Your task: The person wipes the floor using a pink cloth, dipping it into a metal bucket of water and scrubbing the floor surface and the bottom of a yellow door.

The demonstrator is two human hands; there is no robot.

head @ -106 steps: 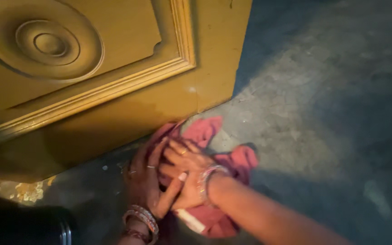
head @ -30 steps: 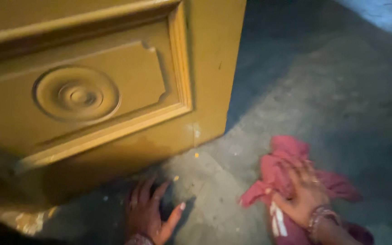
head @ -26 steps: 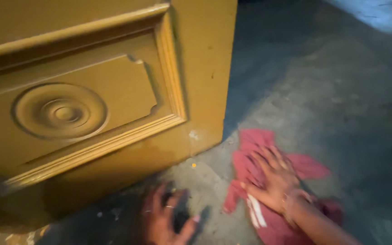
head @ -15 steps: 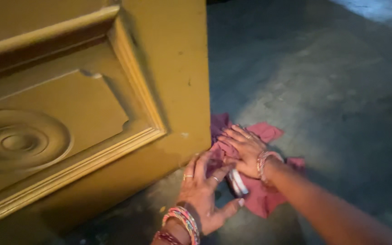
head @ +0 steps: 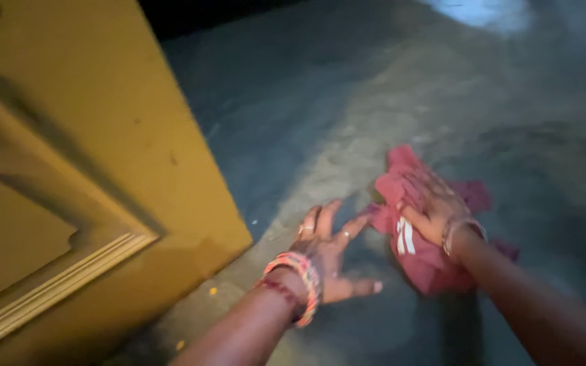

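Observation:
A crumpled red cloth (head: 422, 254) with a white stripe lies on the grey concrete floor (head: 374, 102). My right hand (head: 432, 203) presses flat on top of the cloth with fingers spread. My left hand (head: 330, 247) rests palm down on the bare floor just left of the cloth, fingers apart, its fingertips close to the cloth's left edge. Both wrists wear bangles. A mustard-yellow wooden door (head: 69, 169) with raised moulding stands to the left of both hands.
The door's lower corner (head: 239, 240) comes near my left hand. The floor looks damp and dark, with a bright patch (head: 483, 10) at the far top. Small yellow specks (head: 213, 291) lie on the floor by the door's bottom edge.
The cloth and my right hand have slid right, away from the door's corner. My left hand has come off the cloth onto the bare floor. The view has swung right.

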